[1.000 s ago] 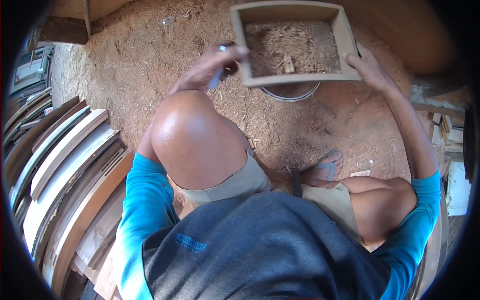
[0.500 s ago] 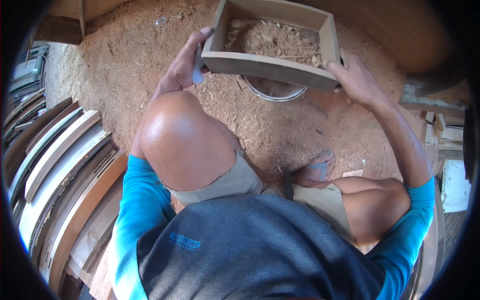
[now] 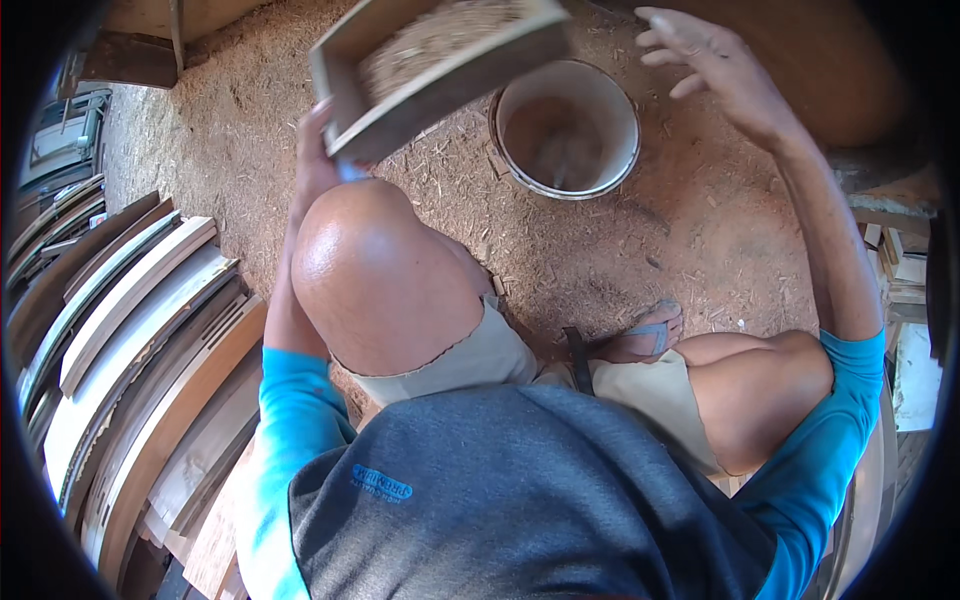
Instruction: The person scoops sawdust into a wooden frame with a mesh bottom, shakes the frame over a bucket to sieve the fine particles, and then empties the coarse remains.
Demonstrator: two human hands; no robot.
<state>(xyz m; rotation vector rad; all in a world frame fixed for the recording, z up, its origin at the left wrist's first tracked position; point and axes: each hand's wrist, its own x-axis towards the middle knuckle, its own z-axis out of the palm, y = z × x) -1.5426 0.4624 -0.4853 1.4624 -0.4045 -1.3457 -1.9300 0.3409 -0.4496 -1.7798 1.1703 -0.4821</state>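
Observation:
My left hand (image 3: 317, 150) grips the near left corner of a wooden box (image 3: 455, 92) with sawdust and shavings (image 3: 437, 45) in it. The box is tilted and a little blurred, and its far side runs out of the picture. A whitish thing (image 3: 350, 170) shows at the same hand, too blurred to name. Off the box's right end, my right hand (image 3: 705, 65) hangs in the air, fingers apart, holding nothing. Between the hands, on the ground, stands a round bucket (image 3: 568, 187) with a pale rim and a brownish inside.
Long boards and wooden strips (image 3: 150, 340) are stacked along the left. Sawdust and chips cover the ground (image 3: 230, 130). At the right edge lie more wood pieces (image 3: 890, 250). My sandalled foot (image 3: 650, 335) rests below the bucket.
My right hand has let go of the box and moved up and right. The box has swung left and tilted in my left hand, uncovering the bucket.

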